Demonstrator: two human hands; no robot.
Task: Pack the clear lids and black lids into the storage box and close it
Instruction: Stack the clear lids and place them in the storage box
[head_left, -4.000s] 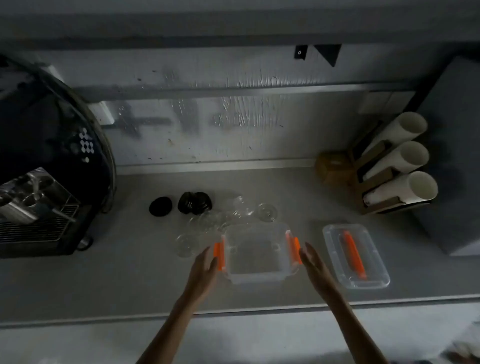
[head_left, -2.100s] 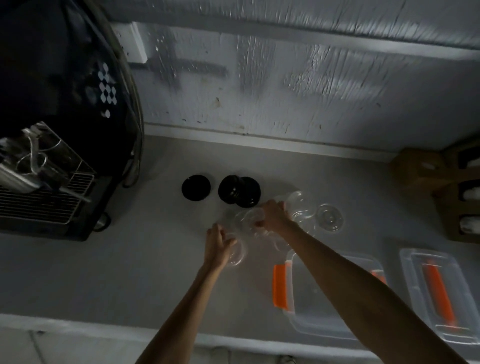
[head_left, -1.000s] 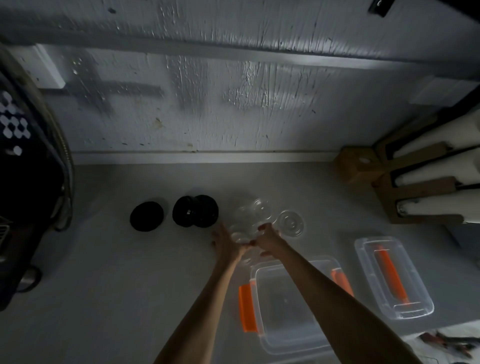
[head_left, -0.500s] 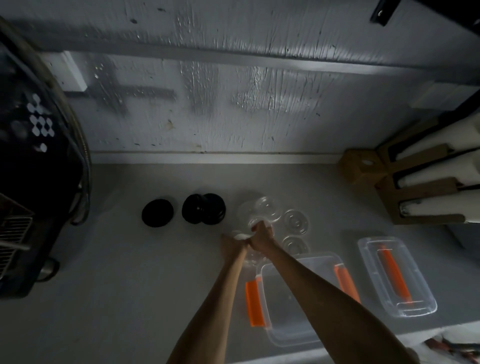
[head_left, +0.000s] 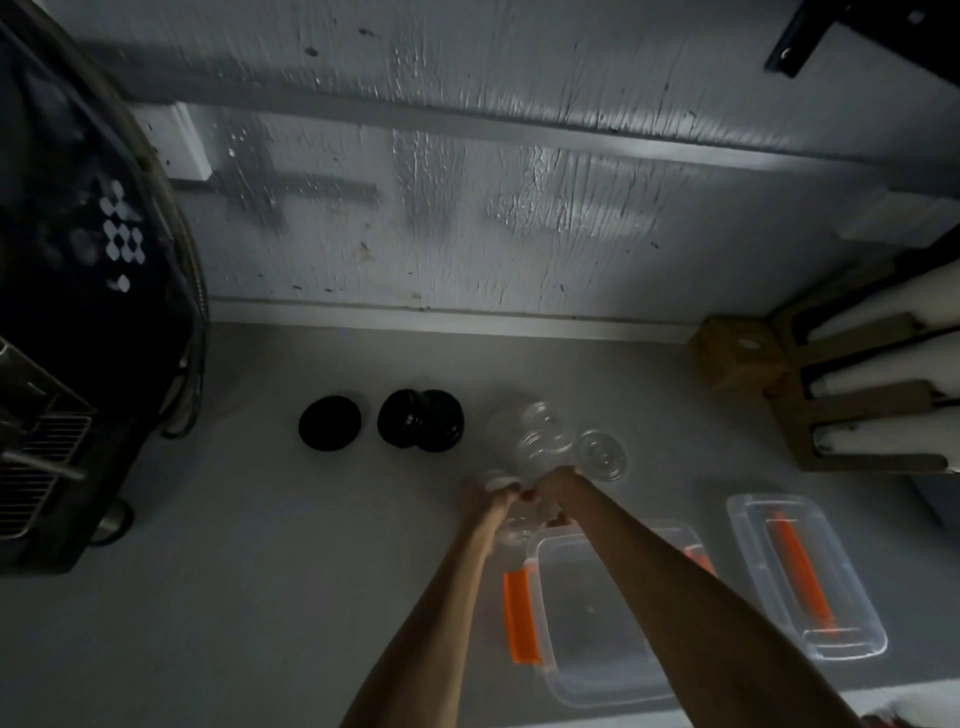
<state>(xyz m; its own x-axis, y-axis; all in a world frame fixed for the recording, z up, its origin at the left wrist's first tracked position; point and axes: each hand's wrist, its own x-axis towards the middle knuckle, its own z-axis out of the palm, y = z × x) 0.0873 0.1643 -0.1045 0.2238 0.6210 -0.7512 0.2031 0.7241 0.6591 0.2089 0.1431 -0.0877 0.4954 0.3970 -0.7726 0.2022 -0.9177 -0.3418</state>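
Note:
My left hand (head_left: 480, 501) and my right hand (head_left: 558, 486) meet over a cluster of clear lids (head_left: 530, 441) on the grey counter. Both hands grip clear lids (head_left: 522, 522) between them, just behind the open clear storage box (head_left: 587, 623) with orange latches (head_left: 519, 616). One clear lid (head_left: 601, 456) lies apart to the right. A single black lid (head_left: 330, 423) and a stack of black lids (head_left: 421, 420) sit further left. The box's cover (head_left: 802, 574), with an orange handle, lies to the right. My right forearm crosses over the box.
A black coffee machine (head_left: 78, 291) with a metal drip grille fills the left side. A wooden holder with white cup stacks (head_left: 857, 415) stands at the right, against the grey wall. The counter's front edge (head_left: 727, 699) runs just below the box.
Both hands went from the box's latches to the clear lids and gathered several of them together. Over the last half second they drew slightly back toward the box.

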